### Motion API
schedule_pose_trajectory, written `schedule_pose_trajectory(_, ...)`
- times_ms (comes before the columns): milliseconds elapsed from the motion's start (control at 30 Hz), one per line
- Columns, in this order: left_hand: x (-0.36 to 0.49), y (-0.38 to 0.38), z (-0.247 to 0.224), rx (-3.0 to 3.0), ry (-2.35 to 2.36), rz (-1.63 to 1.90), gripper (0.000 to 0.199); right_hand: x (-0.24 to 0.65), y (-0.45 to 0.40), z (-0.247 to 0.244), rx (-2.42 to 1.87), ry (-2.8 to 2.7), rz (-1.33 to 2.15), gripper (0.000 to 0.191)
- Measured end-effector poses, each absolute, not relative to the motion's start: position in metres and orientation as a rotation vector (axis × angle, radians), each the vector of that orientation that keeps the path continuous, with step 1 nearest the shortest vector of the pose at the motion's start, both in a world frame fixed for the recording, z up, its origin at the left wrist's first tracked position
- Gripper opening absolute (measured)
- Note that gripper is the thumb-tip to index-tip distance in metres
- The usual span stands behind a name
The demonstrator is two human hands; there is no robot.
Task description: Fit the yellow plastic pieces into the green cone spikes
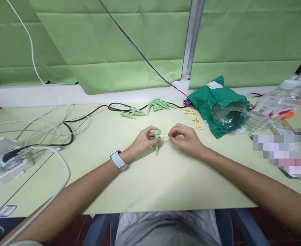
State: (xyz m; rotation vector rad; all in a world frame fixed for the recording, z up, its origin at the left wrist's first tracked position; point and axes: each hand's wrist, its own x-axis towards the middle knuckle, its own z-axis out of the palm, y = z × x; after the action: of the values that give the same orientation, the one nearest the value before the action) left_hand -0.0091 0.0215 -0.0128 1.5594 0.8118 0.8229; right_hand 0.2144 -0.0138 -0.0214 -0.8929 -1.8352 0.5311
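My left hand [144, 140] is closed around a green plastic watering spike [157, 147], which it holds upright over the table with its tip pointing down. From the spike's side a small yellow valve piece [163, 136] sticks out to the right. My right hand [182, 138] pinches at the outer end of this yellow piece with thumb and forefinger. Farther back lie several green spikes [160, 104] in a pile, with a few more spikes [137, 112] to their left. Loose yellow pieces [197, 120] are scattered to the right of the pile.
A torn green plastic bag [218, 106] lies at the back right, beside clear bottles [273, 106]. At the right edge is a blurred flat object [281, 155]. Cables [70, 133] and a white power strip [9, 160] occupy the left side.
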Motion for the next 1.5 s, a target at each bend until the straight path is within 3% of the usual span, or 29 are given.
schedule_pose_trajectory(367,-0.007,0.019,-0.01,1.576,0.762,0.758,0.033,0.203,-0.021,-0.024,-0.826,-1.824,0.518,0.006)
schedule_pose_trajectory(667,-0.007,0.018,-0.007,1.548,0.727,0.766,0.028,0.203,-0.02,-0.025,-0.741,-1.844,0.337,0.018)
schedule_pose_trajectory(933,-0.009,0.022,-0.011,1.564,0.715,0.739,0.03,0.203,-0.022,-0.028,-0.836,-1.833,0.39,0.006)
schedule_pose_trajectory(1200,-0.008,0.019,-0.009,1.534,0.736,0.732,0.032,0.206,-0.018,-0.031,-1.063,-1.917,0.321,0.029)
schedule_pose_trajectory(1500,-0.008,0.018,-0.007,1.554,0.738,0.724,0.03,0.204,-0.02,-0.03,-0.872,-2.001,0.122,0.009)
